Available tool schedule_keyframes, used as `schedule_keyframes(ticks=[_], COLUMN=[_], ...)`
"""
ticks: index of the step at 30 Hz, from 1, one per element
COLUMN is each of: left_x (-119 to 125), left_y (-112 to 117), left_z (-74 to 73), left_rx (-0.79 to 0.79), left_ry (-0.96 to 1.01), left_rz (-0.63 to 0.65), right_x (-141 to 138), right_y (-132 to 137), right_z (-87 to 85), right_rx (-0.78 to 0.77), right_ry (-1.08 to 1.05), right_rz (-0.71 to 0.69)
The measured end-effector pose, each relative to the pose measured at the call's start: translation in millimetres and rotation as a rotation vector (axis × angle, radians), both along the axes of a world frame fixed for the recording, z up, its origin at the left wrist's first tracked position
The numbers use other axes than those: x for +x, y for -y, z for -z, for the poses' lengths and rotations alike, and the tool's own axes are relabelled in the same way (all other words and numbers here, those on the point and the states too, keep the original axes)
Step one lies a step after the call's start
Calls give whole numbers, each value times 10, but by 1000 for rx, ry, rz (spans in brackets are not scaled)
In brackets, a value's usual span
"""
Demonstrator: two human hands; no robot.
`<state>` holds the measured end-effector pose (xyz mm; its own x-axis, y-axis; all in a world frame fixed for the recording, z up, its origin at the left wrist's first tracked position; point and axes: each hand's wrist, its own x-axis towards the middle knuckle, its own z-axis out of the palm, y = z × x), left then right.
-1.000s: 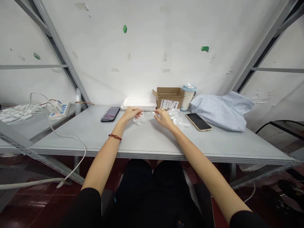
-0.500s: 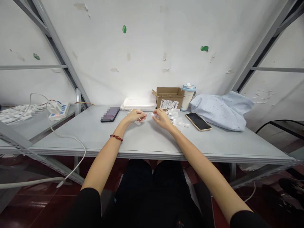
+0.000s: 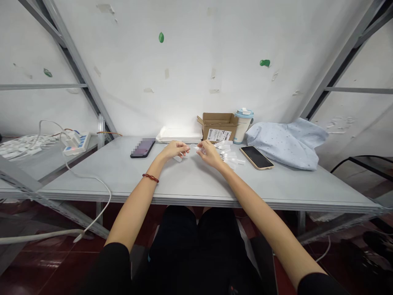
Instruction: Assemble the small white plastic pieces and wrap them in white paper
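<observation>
My left hand and my right hand hover close together above the far middle of the grey table. Both are closed in a pinch on small clear plastic pieces that they hold between them, too small to name. More small clear plastic pieces lie scattered on the table just right of my right hand. A red bead bracelet circles my left wrist.
At the back stand a white tray, an open cardboard box and a lidded cup. A dark phone lies left, another phone right beside a pale cloth bundle. A power strip with cable sits far left.
My hands have drawn closer together, the left moving right and lifting off the table. Over the last half second they have barely moved.
</observation>
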<state>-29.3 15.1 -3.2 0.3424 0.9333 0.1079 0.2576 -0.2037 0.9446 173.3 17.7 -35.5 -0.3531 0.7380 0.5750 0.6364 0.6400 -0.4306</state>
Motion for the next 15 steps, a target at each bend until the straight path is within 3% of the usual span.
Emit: schedule_keyframes(ticks=[15], left_x=[-11], left_y=[-19], left_z=[27], left_rx=[-8], left_ry=[24], left_rz=[29], right_x=[-26], right_y=[-2], right_z=[13], right_rx=[-2], right_ry=[-6], right_rz=[-65])
